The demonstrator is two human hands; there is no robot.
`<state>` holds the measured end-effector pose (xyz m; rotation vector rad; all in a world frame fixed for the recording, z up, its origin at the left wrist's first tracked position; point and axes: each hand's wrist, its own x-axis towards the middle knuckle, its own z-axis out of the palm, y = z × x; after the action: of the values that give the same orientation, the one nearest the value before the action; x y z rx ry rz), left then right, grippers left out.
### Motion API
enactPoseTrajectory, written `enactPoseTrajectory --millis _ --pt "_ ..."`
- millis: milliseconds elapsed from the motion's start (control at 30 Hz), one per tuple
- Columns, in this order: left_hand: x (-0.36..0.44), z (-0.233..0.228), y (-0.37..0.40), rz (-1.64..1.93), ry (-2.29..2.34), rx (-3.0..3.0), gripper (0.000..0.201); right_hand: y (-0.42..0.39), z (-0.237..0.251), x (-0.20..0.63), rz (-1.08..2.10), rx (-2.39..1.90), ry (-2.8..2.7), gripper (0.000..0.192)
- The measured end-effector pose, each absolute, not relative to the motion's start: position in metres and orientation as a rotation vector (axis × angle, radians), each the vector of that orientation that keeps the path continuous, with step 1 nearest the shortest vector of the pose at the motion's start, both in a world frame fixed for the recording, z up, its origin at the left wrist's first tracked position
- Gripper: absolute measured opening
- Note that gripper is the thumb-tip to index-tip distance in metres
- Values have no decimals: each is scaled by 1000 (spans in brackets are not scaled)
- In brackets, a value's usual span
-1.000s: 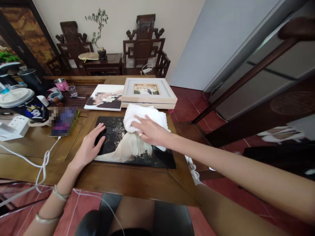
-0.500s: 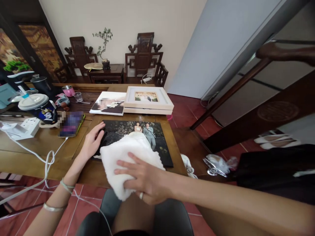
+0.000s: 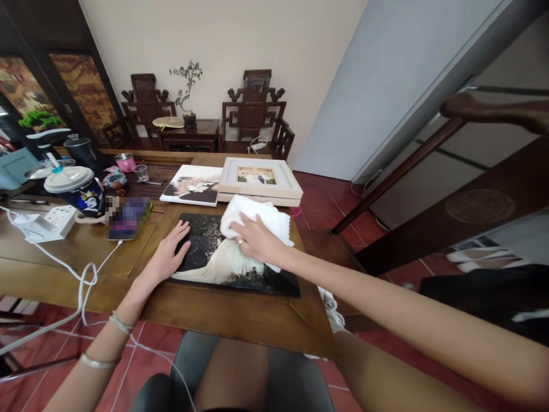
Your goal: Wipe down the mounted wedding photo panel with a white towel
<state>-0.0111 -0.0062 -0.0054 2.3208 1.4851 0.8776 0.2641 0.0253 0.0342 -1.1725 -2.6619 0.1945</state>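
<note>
Head view: my right hand (image 3: 253,240) presses white towel (image 3: 257,217) flat-palmed on photo print (image 3: 240,269); left hand (image 3: 169,254) flat, pinning print's left edge near desk (image 3: 223,317) front.

place: a home, a sitting room with a low wooden worktop (image 3: 201,312)
seating: two carved dark wooden chairs (image 3: 256,109) against the far wall, well beyond the right hand (image 3: 253,240), a side table (image 3: 191,130) between them
decor: a small potted plant (image 3: 187,91) on that side table; painted panels (image 3: 88,94) far off to the left of the left hand (image 3: 168,257)
floor: red tiles (image 3: 326,200) to the right of the right hand
personal things: framed wedding photos (image 3: 258,178) just beyond the right hand; a lidded cup (image 3: 79,189) and power strip (image 3: 54,220) left of the left hand
</note>
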Motion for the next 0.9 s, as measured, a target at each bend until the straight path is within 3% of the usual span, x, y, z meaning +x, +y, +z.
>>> enactPoseTrajectory --millis 200,433,733,900 --pt "-12 -3 -6 891 1479 2312 50 -3 43 214 216 -972 -2776 42" --pt "-13 -3 -4 829 1463 2338 50 -77 43 236 483 -549 -2870 38" --pt "-14 -6 -6 853 1487 2330 49 7 31 281 196 -1219 -2654 35" --pt "-14 -6 -7 868 1494 2316 48 43 37 233 176 -1179 -2655 37"
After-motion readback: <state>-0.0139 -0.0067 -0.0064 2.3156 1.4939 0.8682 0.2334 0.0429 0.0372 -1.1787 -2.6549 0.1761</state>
